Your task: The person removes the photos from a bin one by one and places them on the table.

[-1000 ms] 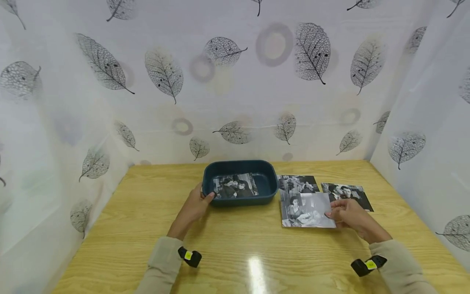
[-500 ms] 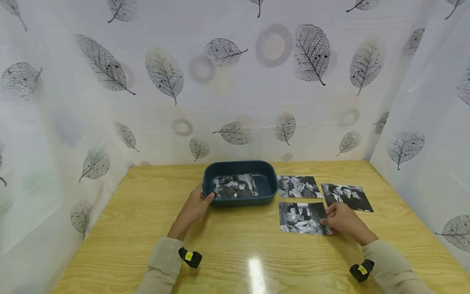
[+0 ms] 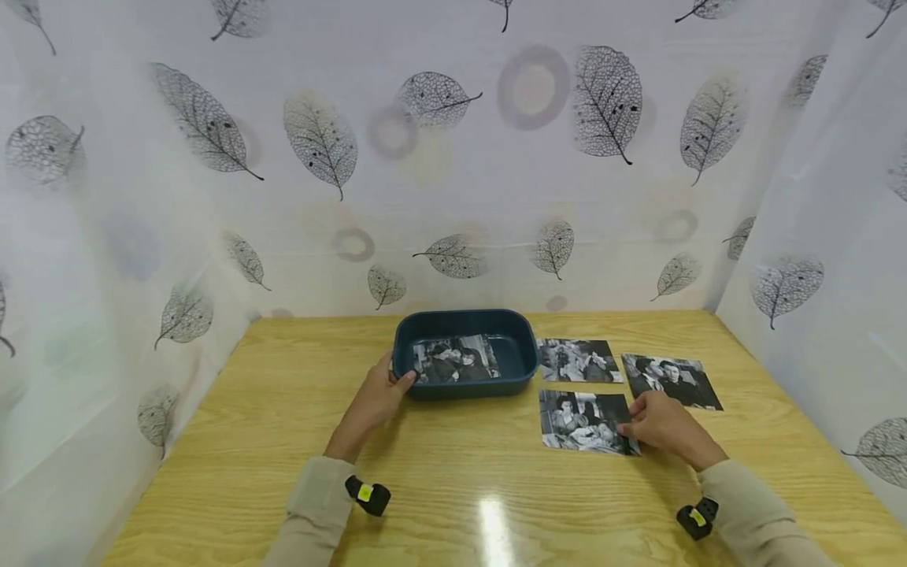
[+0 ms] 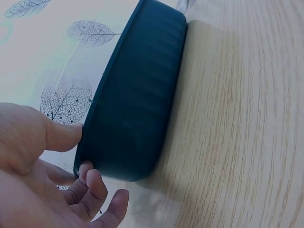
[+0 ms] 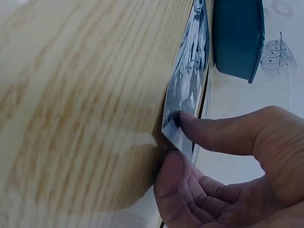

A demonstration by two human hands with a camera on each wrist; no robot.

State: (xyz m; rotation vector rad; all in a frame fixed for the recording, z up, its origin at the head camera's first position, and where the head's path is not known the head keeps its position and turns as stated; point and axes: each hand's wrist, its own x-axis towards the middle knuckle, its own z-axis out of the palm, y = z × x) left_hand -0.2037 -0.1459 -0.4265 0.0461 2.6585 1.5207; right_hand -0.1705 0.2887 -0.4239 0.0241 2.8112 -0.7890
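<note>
At lower right in the head view, the right hand (image 3: 668, 427) pinches a rectangular black-and-white paper photo (image 3: 583, 422), probably light, bendable, best held by its edges; the left hand (image 3: 377, 398) grips a dark-blue, oblong, plastic-looking tub (image 3: 471, 390).

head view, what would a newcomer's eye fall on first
The dark blue tray stands out first, near the back of the wooden table, with one monochrome photo inside and the left hand gripping its left end. To its right are three more photos, the nearest pinched at its right edge by the right hand. Leaf prints cover the pale backdrop behind.
</note>
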